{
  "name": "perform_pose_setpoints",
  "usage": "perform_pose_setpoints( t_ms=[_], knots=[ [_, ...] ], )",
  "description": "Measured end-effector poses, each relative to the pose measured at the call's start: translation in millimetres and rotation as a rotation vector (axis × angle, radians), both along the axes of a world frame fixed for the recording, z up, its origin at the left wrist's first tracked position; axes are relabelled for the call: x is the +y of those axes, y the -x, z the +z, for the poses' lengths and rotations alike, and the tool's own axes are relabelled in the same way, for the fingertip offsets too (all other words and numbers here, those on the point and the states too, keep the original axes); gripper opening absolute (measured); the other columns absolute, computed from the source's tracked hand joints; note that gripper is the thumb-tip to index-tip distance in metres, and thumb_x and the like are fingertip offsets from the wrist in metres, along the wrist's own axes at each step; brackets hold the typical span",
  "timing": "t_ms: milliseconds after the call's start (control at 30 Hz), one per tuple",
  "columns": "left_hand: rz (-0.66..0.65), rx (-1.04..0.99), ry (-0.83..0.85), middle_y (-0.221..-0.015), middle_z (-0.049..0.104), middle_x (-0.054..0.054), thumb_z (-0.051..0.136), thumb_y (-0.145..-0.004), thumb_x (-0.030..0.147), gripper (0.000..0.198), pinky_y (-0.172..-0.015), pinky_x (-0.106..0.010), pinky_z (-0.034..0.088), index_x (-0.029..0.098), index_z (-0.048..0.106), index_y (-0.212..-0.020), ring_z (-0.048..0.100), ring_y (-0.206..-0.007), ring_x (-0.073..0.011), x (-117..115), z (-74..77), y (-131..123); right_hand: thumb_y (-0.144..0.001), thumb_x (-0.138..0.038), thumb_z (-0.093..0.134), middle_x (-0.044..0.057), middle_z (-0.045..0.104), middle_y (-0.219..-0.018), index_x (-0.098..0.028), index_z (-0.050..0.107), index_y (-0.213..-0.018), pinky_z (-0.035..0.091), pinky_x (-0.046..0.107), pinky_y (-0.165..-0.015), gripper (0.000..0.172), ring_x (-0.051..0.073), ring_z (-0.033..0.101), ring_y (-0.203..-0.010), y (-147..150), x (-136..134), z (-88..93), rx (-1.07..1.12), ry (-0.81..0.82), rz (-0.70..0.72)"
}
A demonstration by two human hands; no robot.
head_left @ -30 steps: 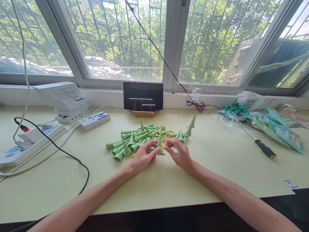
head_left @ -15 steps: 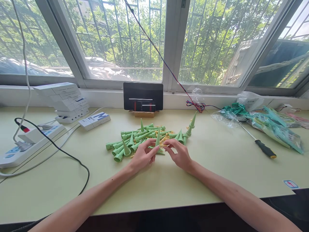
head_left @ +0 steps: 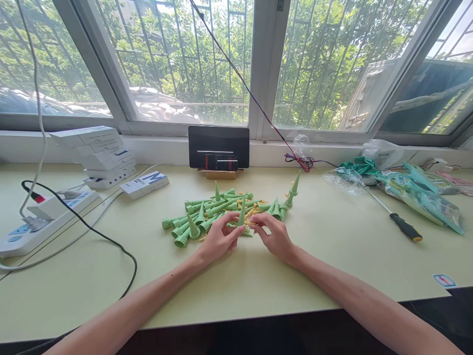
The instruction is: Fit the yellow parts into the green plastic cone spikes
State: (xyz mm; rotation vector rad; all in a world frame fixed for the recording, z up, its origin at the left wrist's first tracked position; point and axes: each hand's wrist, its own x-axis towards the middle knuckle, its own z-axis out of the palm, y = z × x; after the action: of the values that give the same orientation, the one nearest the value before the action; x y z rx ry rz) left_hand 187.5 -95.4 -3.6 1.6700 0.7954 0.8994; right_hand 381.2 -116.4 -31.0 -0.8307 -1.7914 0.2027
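A heap of green plastic cone spikes (head_left: 210, 211) lies on the pale green table (head_left: 258, 276), mixed with small yellow pieces (head_left: 252, 212). My left hand (head_left: 219, 240) pinches the base of one green cone (head_left: 242, 212), which stands point up. My right hand (head_left: 274, 235) is right beside it, fingers curled and pinched at the yellow pieces near the cone's base; what it holds is too small to make out. A short stack of cones (head_left: 291, 193) stands upright at the heap's right end.
A black-handled screwdriver (head_left: 401, 225) and bags of green parts (head_left: 417, 192) lie to the right. A power strip (head_left: 40, 217) with cables and white boxes (head_left: 99, 155) sit at left. A dark device (head_left: 219, 146) leans on the window sill.
The cone in my left hand has risen slightly and tilted more upright. Both hands stay in nearly the same place.
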Motion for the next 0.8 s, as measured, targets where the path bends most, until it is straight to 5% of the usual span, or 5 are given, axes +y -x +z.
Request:
perform_pose_setpoints(
  t_ms=[233,800],
  knots=[
    [-0.002,0.028,-0.016,-0.051,0.05,0.007,0.062,-0.088,0.043,0.04,-0.04,-0.022,0.043,0.018,0.05,-0.116,0.049,-0.041,-0.0106,0.9,-3.8,1.4,-0.094,-0.019,0.054,0.004,0.064,-0.087,-0.021,0.058,-0.098,0.058,0.027,-0.061,0.006,0.013,0.064,-0.066,0.6,-0.8,-0.3,0.032,0.035,0.002],
    [-0.029,0.067,-0.023,-0.05,0.049,0.007,0.06,-0.089,0.042,0.037,-0.039,-0.02,0.039,0.02,0.049,-0.117,0.046,-0.04,-0.0098,0.4,-3.2,2.1,-0.096,-0.024,0.051,0.002,0.062,-0.078,-0.02,0.057,-0.091,0.053,0.025,-0.052,0.009,0.011,0.06,-0.055,1.6,-3.8,4.4,0.07,0.103,0.029]
  ],
)
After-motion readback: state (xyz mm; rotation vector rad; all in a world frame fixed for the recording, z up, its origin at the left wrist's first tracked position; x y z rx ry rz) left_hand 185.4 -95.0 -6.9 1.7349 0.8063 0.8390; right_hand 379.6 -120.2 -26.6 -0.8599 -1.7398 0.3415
